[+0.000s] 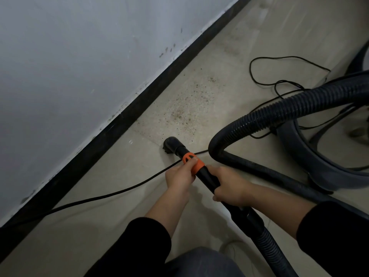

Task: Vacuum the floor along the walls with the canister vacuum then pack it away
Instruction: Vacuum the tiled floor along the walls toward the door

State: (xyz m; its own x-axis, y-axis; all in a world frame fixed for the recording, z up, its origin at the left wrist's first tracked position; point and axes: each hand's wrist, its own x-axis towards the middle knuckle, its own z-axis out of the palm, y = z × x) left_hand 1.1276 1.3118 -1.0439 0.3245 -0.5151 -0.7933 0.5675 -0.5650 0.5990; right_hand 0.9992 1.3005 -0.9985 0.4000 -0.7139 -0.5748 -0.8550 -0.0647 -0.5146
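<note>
Knee [199,262] in grey-blue fabric sits at the btm edge, low over the pale floor [139,212]. Black sleeves come up from both sides & end at bare wrists. Ribbed hose [266,242] enters from btm right & joins a black tube [208,177], which slants up-left toward the wall.

R hand [229,185] is clamped round that tube, fingers curled under it, knuckles up. Just ahead, L hand [178,176] grips the orange collar [194,162] on the same tube, w/ the thumb lying over the collar's top. The two hands sit v. close, one behind the other.

Past the collar the tube ends in a small black nozzle [171,145], mouth down on the floor, near the baseboard [119,124] but apart from it. Thin black cord [119,191] lies on the floor from btm left, runs roughly along the baseboard, passes under the tube at about collar level & carries on to the right.

Just beyond the nozzle: patch of dark specks & grit [185,110] scattered over the tile. To the right, more hose makes a tight bend beside the hands, then sweeps away up-right. Below that sweep a grey-blue curved part [299,152] rests on the floor, partly cut off by the frame edge; can't tell what it is. Farther back, a thin cable [279,58] lies in loose loops.

Black baseboard runs diagonally across the left, w/ a grey-white wall [79,56] above it, scuffed w/ dark marks near its foot.
</note>
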